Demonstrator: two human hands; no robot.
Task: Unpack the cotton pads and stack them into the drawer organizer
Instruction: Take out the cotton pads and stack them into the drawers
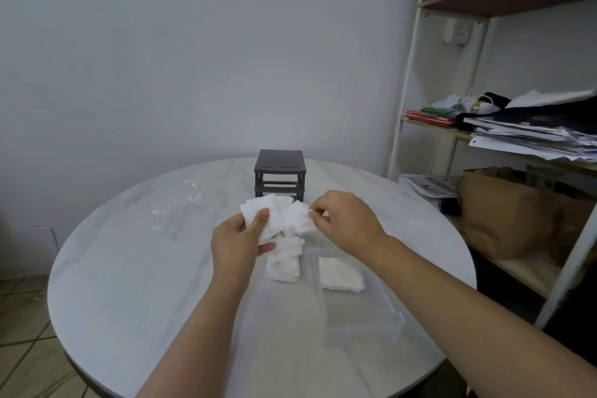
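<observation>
While our left hand (240, 237) grips a fanned bunch of cotton pads (268, 220) — thumb curled over the front, fingers underneath — our right hand (345, 220) pinches the bunch's right edge between thumb and fingertips. We hold the bunch above the round white marble table (129, 268), just in front of the dark grey organizer frame (279, 168). A loose pile of pads (286, 263) lies on the table beneath our hands. Just to its right a clear plastic drawer (365, 323) holds a small stack of pads (340, 275) at its far end. Crumpled clear packaging (184, 207) lies off to the left — a brown paper bag (504, 213) sits on the shelf unit (416, 81) at the right.
</observation>
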